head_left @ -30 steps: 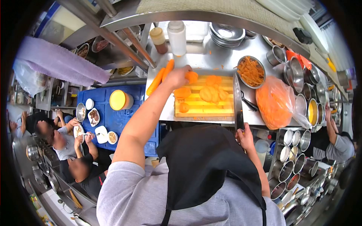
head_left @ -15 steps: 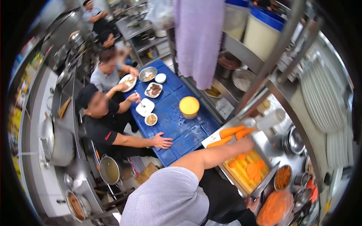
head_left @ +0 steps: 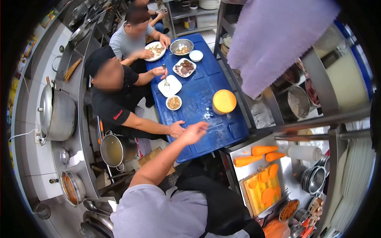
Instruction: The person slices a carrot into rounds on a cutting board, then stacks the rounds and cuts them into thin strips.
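My left hand [head_left: 195, 133] is stretched out over the near part of the blue table [head_left: 194, 148]. Its fingers point right, loosely extended and a little blurred, with nothing visible in them. Close beside it is the hand [head_left: 176, 129] of a co-worker in a black shirt. Beyond my fingers stands a tub with a yellow lid [head_left: 224, 101]. My right hand does not show. To the right, sliced carrot pieces [head_left: 268, 195] lie on a wooden cutting board [head_left: 251, 197], with whole peeled carrots [head_left: 248, 160] behind it.
A co-worker holds a spoon over a white dish [head_left: 170, 86]; another handles food on a plate [head_left: 155, 50]. A bowl of brown food [head_left: 173, 102] sits at the table edge. Metal bowls [head_left: 313, 179] stand right of the board. A purple cloth [head_left: 274, 43] hangs ahead.
My left hand has moved left from the carrots to above the blue table. My view has turned right. The right hand, earlier at a knife handle beside the board, has dropped out of sight.
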Demonstrator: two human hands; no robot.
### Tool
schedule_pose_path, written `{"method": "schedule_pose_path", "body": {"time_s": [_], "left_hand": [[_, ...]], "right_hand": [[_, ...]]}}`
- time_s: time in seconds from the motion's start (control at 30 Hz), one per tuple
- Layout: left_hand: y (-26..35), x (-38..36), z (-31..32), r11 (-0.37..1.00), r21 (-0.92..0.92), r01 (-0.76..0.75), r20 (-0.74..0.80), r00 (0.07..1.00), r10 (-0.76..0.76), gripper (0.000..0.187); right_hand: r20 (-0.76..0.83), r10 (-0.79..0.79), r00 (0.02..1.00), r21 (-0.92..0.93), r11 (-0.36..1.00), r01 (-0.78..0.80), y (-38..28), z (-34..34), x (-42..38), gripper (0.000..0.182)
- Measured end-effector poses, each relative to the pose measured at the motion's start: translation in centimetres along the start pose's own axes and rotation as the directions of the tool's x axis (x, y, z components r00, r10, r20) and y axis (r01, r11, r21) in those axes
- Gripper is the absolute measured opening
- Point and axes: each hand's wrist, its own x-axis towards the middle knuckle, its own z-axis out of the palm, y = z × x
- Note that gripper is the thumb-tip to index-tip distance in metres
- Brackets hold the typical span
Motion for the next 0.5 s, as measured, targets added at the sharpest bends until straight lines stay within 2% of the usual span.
{"method": "schedule_pose_path", "body": {"time_s": [0.03,0.07,0.1,0.13,0.17,0.2,0.27,0.3,0.33,0.37,0.4,0.47,0.5], "left_hand": [[-1.1,-0.9,-2.2,0.988,-0.013,0.155,-0.020,0.988,-0.155,0.042],[-4.0,-1.4,-4.0,0.861,-0.303,0.408,0.095,0.912,-0.398,0.042],[-4.9,-1.4,-6.4,0.638,-0.497,0.588,0.254,0.802,-0.541,0.041],[-5.8,-1.5,-8.7,0.336,-0.612,0.716,0.443,0.663,-0.604,0.040],[-11.7,-3.0,-8.3,0.782,-0.298,0.548,-0.046,0.810,-0.585,0.040],[-18.1,-5.3,-6.9,0.900,0.229,0.370,-0.426,0.869,-0.249,0.041],[-22.3,-8.3,-8.2,0.843,0.192,0.502,-0.460,0.805,-0.375,0.044],[-24.7,-10.3,-8.4,0.846,0.220,0.486,-0.486,0.807,-0.337,0.048],[-26.2,-12.1,-8.2,0.759,0.139,0.636,-0.486,0.712,-0.507,0.050],[-26.9,-13.2,-8.7,0.534,0.222,0.816,-0.377,0.577,-0.725,0.050],[-27.5,-14.6,-8.4,0.454,0.305,0.837,-0.339,0.542,-0.769,0.049],[-26.5,-16.1,-7.6,0.379,0.421,0.824,-0.192,0.489,-0.851,0.049],[-26.9,-16.4,-6.5,0.386,0.434,0.814,-0.176,0.496,-0.850,0.049]], "right_hand": [[0.051,0.000,0.999,-0.008,1.000,0.000,-1.0,0.3,0.0,0.047],[0.101,-0.002,0.995,-0.013,1.000,0.003,-1.9,0.6,-0.3,0.049],[0.150,-0.007,0.989,-0.015,1.000,0.009,-3.0,0.8,-0.8,0.053],[0.197,-0.010,0.980,-0.019,1.000,0.014,-5.3,1.5,-2.9,0.058],[0.240,-0.008,0.971,-0.024,1.000,0.014,-8.5,2.2,-6.8,0.064],[0.239,-0.017,0.971,-0.026,0.999,0.024,-6.9,2.4,-5.2,0.064],[0.120,0.045,0.992,0.002,0.999,-0.046,-2.9,1.5,-2.1,0.060],[0.109,0.031,0.994,0.017,0.999,-0.033,-0.8,0.3,0.0,0.060],[0.185,0.132,0.974,0.119,0.981,-0.156,-0.9,0.2,0.4,0.058],[0.272,0.221,0.936,0.210,0.936,-0.282,-1.0,0.1,0.3,0.055],[0.257,0.214,0.943,0.228,0.934,-0.274,-0.8,0.3,0.4,0.055],[0.103,0.177,0.979,0.168,0.967,-0.192,-1.1,0.8,-0.7,0.050],[0.208,0.311,0.927,0.341,0.866,-0.367,-2.0,1.0,-1.0,0.041]]}}
